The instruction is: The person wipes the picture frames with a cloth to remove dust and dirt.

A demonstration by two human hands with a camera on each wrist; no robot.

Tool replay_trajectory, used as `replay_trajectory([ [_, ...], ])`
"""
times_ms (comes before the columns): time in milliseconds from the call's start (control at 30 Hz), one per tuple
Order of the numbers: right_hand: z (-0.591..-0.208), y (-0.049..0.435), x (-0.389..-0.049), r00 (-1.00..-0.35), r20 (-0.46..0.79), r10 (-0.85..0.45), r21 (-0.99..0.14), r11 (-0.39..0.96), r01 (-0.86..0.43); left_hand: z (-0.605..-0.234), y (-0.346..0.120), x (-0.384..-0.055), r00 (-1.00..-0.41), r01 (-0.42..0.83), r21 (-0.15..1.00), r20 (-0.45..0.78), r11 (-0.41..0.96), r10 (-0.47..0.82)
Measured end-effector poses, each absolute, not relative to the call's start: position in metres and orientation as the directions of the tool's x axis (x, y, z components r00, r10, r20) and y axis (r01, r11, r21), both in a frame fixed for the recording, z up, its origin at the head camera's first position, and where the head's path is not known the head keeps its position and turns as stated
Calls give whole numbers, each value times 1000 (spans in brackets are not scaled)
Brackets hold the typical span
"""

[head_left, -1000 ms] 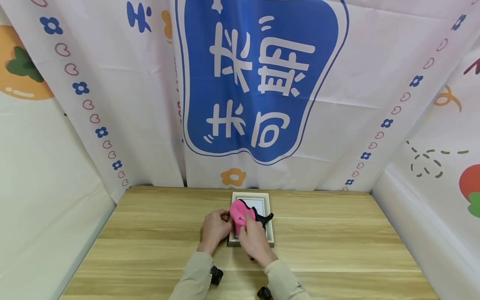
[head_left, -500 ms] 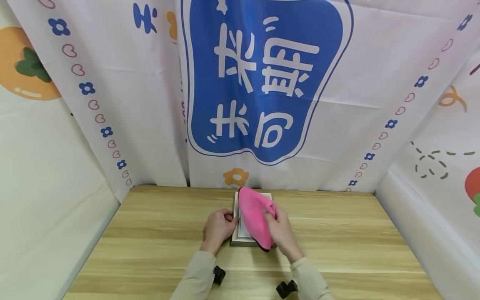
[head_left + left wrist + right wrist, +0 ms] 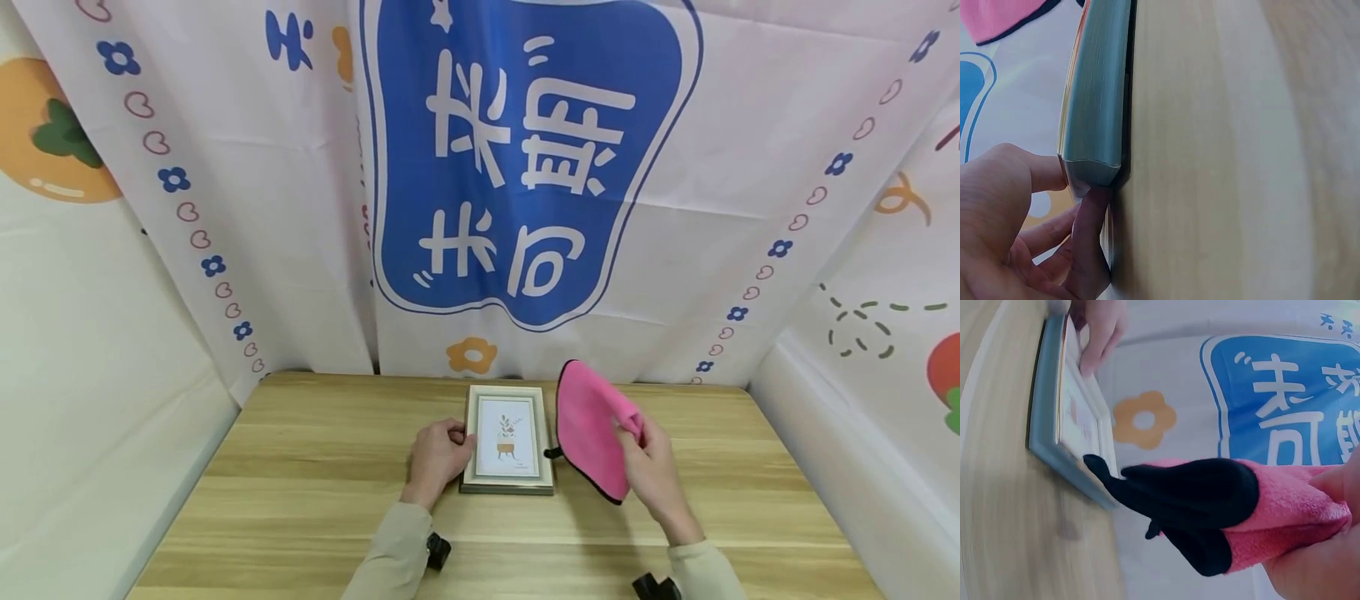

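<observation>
My left hand (image 3: 438, 458) is at the left edge of the frame (image 3: 507, 481), with my fingers clamped on it: one digit sits on the face near the edge, and another goes against the side, close to the table (image 3: 337, 483). The left wrist view shows that grip from close by, along the frame's pale blue-grey side. My other left fingers are bent below the frame's near end there.

The frame lies face up on the table, near the far edge, its long sides running away from me. Inside its cream border is a small picture (image 3: 506, 437) of a plant in an orange pot on legs.

My right hand (image 3: 652, 475) is well to the right of the frame, its thumb and fingers together, clamped on the cloth (image 3: 592, 429). The cloth is pink with a black edging, bunched where I pinch it and spread out toward the frame. It is raised just beside the frame's right side, its shadow falling on the table. A black tab (image 3: 553, 452) sticks out from it toward the frame; whether the two touch, I cannot tell.

I wear beige sleeves (image 3: 393, 542), and a black camera (image 3: 438, 551) shows at each wrist. Behind the table hangs a white curtain (image 3: 720, 158) with a blue sign (image 3: 487, 167) and an orange flower (image 3: 472, 355).
</observation>
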State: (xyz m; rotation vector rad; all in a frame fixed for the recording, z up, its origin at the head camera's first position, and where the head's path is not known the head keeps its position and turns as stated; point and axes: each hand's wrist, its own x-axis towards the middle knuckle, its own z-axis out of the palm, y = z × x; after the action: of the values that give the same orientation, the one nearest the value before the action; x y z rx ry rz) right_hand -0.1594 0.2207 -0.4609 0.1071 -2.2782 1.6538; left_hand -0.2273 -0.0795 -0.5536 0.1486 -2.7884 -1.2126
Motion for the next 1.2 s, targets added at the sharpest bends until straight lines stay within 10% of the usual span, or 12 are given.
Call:
replay_trajectory([
  [300,-482,214,-145,-878,475,-58,-700,580,-417,-551,-80,-227,-989,-33,728,75,685,-127],
  [800,-523,163,-103,-875,97,-475,-370,798,-475,-553,-78,-227,-987,-9,733,101,680,-122],
  [1200,-533,137,-101,-830,149,-537,-297,776,-556,-552,-79,-225,-988,2,702,112,713,-108],
])
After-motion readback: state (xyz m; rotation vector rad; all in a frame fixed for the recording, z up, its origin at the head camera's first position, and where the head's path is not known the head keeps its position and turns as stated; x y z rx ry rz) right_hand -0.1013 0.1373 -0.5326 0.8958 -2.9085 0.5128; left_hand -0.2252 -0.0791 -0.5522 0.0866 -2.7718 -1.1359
